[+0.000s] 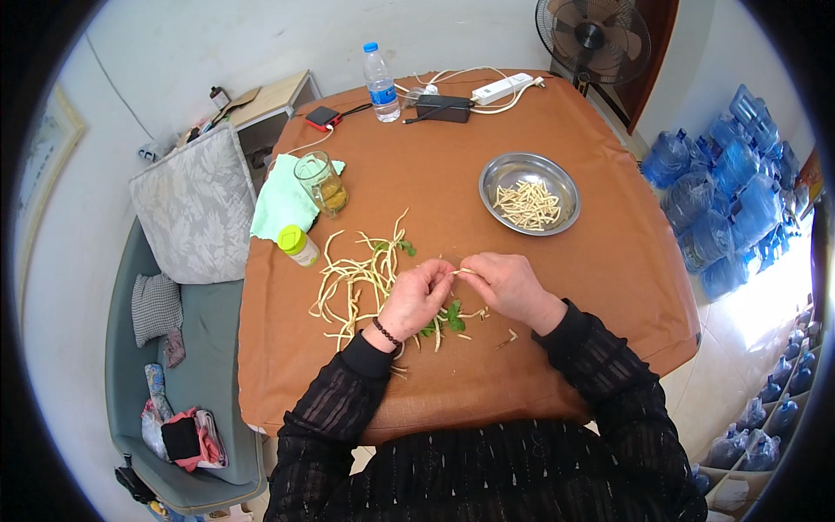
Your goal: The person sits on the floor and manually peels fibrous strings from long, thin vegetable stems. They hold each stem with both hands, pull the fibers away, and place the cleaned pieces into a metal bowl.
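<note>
Cream-coloured slender vegetable stalk (463,271) we are pinching in fingers (441,271) of left hand (416,300) and right hand (506,283), above brown-covered bench (591,365).

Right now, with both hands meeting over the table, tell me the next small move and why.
I'd probably snap a short length off the pale strand pinched between the left hand and the right hand: long strands lie loose near the left hand, while short pale pieces sit in the metal bowl.
</note>
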A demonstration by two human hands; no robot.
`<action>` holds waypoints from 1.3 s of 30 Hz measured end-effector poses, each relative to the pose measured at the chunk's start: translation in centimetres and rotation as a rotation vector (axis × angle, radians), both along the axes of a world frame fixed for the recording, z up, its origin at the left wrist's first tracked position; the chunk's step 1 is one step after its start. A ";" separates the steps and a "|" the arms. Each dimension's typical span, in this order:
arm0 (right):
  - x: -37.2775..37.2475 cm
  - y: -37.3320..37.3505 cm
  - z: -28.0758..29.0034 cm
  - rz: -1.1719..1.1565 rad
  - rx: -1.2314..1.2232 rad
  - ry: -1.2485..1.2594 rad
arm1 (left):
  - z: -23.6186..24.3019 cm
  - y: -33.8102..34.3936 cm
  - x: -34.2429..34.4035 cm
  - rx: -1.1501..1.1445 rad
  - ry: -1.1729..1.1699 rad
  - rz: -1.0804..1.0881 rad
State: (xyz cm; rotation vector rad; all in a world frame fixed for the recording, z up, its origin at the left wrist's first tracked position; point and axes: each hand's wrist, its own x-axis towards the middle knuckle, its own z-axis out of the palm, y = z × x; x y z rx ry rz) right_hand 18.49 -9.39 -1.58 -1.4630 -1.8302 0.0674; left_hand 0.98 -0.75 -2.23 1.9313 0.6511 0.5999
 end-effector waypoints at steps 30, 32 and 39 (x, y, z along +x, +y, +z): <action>2.6 -0.5 2.3 0.434 -0.669 1.223 | 1.8 2.3 -2.6 -0.809 -0.267 -0.602; 3.3 -0.2 1.5 0.472 -0.562 1.454 | 1.3 2.6 -2.2 -0.838 -0.324 -0.541; 1.1 0.5 0.0 0.371 -0.699 1.407 | 0.0 2.2 -0.7 -0.999 -0.344 -0.158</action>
